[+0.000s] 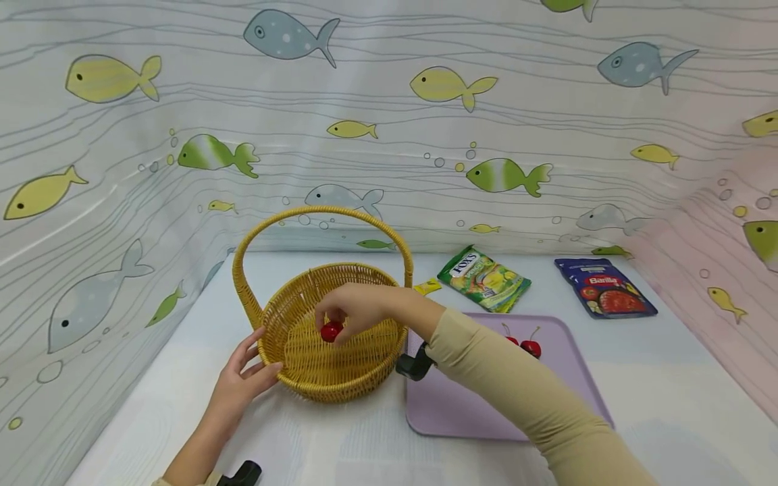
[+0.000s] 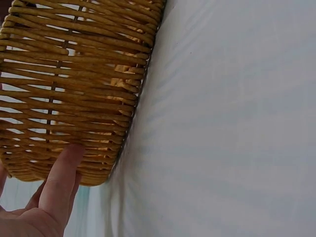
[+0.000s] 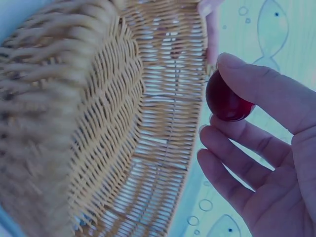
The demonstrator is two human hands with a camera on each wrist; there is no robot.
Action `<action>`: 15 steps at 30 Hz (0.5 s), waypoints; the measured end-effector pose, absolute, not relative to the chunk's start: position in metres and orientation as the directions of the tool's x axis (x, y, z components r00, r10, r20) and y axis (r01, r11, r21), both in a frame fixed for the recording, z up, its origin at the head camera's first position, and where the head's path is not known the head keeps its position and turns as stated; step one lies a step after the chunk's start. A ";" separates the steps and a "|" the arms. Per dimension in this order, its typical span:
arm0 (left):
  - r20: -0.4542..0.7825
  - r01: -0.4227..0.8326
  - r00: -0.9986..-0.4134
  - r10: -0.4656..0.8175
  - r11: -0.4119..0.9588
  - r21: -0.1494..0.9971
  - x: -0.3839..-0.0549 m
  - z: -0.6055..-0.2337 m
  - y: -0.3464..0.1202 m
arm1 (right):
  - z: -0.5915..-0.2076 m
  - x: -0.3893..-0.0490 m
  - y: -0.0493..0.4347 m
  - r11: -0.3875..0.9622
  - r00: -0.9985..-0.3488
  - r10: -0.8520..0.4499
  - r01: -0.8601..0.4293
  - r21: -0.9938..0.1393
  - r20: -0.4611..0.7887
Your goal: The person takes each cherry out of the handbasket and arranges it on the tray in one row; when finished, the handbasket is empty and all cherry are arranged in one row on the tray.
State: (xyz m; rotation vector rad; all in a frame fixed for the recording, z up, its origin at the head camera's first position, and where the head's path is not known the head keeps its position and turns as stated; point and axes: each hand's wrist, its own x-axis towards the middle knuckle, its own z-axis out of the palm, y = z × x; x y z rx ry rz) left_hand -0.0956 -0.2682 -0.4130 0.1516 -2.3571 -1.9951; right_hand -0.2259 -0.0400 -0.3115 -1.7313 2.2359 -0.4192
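Observation:
My right hand (image 1: 358, 309) pinches a round red cherry (image 1: 331, 331) between thumb and fingers, over the inside of a yellow wicker basket (image 1: 340, 391) with a tall arched handle. In the right wrist view, the cherry (image 3: 224, 98) shows dark and shiny at the fingertips, beside the basket's woven wall (image 3: 165, 113). At the basket's near left side my left hand (image 1: 240, 381) touches the rim and outer wall with extended fingers. One straight finger (image 2: 60, 180) lies against the weave (image 2: 74, 94) in the left wrist view.
Right of the basket lies a lilac tray (image 1: 456, 408), partly covered by my right sleeve (image 1: 516, 391), with red stemmed cherries (image 1: 531, 347) on it. Behind are a green Fox's candy bag (image 1: 483, 278), a small yellow packet (image 1: 427, 286) and a blue Barilla pouch (image 1: 606, 288). Fish-patterned cloth walls surround the table.

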 end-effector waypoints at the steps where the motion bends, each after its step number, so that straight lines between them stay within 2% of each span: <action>1: -0.028 -0.045 -0.994 -0.110 0.163 0.986 -0.095 -0.413 -0.268 | -0.310 -0.223 -0.035 0.234 -0.238 -0.970 -0.891 -0.388 -0.039; 15: -0.041 -0.058 -0.993 -0.109 0.157 0.986 -0.095 -0.411 -0.268 | -0.307 -0.194 0.039 0.251 -0.290 -0.955 -0.895 -0.368 0.054</action>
